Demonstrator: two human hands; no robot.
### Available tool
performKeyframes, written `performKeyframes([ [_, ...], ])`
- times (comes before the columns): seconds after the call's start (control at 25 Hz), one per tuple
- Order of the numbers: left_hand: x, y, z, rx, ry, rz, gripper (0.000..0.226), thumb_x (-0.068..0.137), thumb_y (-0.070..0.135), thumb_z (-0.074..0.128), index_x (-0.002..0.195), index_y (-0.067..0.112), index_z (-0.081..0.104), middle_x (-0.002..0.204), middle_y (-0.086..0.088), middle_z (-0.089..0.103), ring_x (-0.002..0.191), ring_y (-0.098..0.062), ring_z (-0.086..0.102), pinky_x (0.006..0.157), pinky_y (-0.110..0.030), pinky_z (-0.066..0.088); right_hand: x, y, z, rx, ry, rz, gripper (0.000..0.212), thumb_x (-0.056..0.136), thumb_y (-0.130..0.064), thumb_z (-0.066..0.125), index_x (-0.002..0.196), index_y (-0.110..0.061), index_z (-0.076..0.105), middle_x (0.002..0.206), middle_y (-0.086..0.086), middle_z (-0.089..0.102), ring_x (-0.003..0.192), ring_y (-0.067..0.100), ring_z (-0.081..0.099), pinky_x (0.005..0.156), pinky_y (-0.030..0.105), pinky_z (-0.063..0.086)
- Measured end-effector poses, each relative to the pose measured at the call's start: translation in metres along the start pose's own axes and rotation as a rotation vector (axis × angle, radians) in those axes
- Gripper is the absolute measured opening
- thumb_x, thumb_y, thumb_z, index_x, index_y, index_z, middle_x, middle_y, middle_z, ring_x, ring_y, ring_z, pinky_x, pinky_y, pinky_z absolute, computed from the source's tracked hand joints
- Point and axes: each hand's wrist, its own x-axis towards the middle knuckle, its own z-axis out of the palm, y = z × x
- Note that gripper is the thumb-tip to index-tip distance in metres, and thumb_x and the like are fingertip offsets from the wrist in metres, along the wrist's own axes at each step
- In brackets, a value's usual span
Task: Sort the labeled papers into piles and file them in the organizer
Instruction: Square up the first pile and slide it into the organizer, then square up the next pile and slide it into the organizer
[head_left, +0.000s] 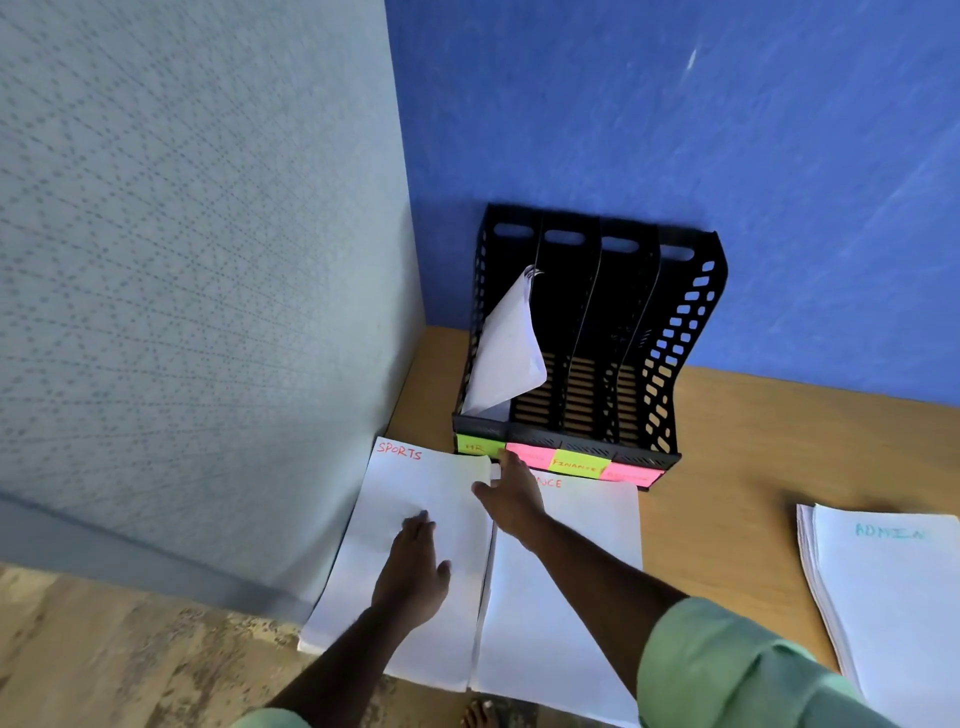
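Resting flat on the SPORTS pile (415, 545), the left hand (415, 566) lies with fingers straight and spread, palm down on the top sheet; the right hand (506, 493) reaches forward across the FINANCE pile (571, 571), fingers extended and relaxed, holding nothing, its fingertips at the far right corner of the SPORTS pile and just short of the organizer's front labels; both piles lie side by side, edges touching, near the bench's (727, 467) left edge, with the near ends overhanging the bench's near edge; the ADMIN pile (893, 597) sits well apart toward the bench's right side; the black organizer (685, 322) stands in the far left corner of the bench, against the blue wall (675, 104) and beside the grey partition (182, 260); it has four slots, and white papers (506, 348) stand curled and leaning in the leftmost one, their tops drooping rightward over the divider; the other three slots show only the slatted base; sticky labels (574, 462) run along the organizer's front lip, green then pink, yellow-green reading FINANCE, and pink; green sleeves (727, 670) cover both forearms near the elbow; a bare foot (480, 714) shows on the floor below the bench's near edge
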Motion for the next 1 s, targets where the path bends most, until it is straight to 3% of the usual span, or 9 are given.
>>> performKeyframes([
  [0.24,0.01,-0.005,-0.006,-0.002,-0.011,0.043,0.066,0.096,0.032,0.058,0.151,0.011,0.029,0.159,-0.006,0.026,0.145,-0.02,0.031,0.116,-0.029,0.033,0.017,-0.002,0.007,-0.113,0.026,0.108,0.066,0.078,-0.029,0.079,0.135,-0.011,0.052,0.133,0.011,0.056,0.115,0.03,0.062,0.084,0.03,0.051],
  [0.44,0.007,-0.007,0.0,0.048,-0.022,0.038,0.074,0.097,0.033,0.056,0.156,0.011,0.017,0.164,-0.006,0.015,0.15,-0.023,0.02,0.12,-0.03,0.027,0.015,-0.003,0.02,-0.011,-0.005,0.201,0.066,0.073,-0.035,0.086,0.127,-0.012,0.054,0.12,0.007,0.067,0.106,0.028,0.066,0.077,0.032,0.054],
  [0.6,0.008,-0.008,0.002,0.036,0.031,0.057,0.068,0.097,0.03,0.056,0.154,0.012,0.023,0.161,-0.005,0.022,0.148,-0.02,0.025,0.118,-0.028,0.028,0.009,0.003,0.021,0.037,-0.033,0.22,0.026,0.076,-0.032,0.085,0.091,-0.016,0.07,0.1,0.005,0.077,0.07,0.014,0.067,0.073,0.034,0.063],
  [0.72,0.01,-0.014,-0.001,-0.026,0.072,0.078,0.06,0.097,0.026,0.057,0.15,0.013,0.033,0.156,-0.003,0.033,0.144,-0.017,0.033,0.116,-0.026,0.032,-0.003,0.005,0.029,0.043,-0.093,0.142,0.027,0.086,-0.028,0.077,0.109,-0.016,0.071,0.109,0.003,0.075,0.086,0.021,0.071,0.065,0.026,0.059],
  [0.88,0.012,-0.027,-0.017,-0.113,0.034,0.187,0.054,0.096,0.019,0.059,0.146,0.011,0.04,0.151,-0.005,0.039,0.139,-0.019,0.039,0.115,-0.026,0.031,-0.021,0.007,0.032,0.177,-0.116,0.099,0.037,0.095,-0.015,0.063,0.131,-0.016,0.06,0.115,0.002,0.067,0.105,0.025,0.066,0.078,0.03,0.058],
  [1.0,0.013,-0.038,-0.043,-0.12,0.278,0.307,0.052,0.09,0.011,0.063,0.139,0.005,0.048,0.142,-0.011,0.049,0.134,-0.027,0.046,0.114,-0.036,0.034,-0.031,0.007,0.017,0.271,-0.098,0.099,0.039,0.092,-0.01,0.061,0.13,-0.015,0.062,0.116,0.004,0.07,0.102,0.025,0.067,0.068,0.024,0.054],
])
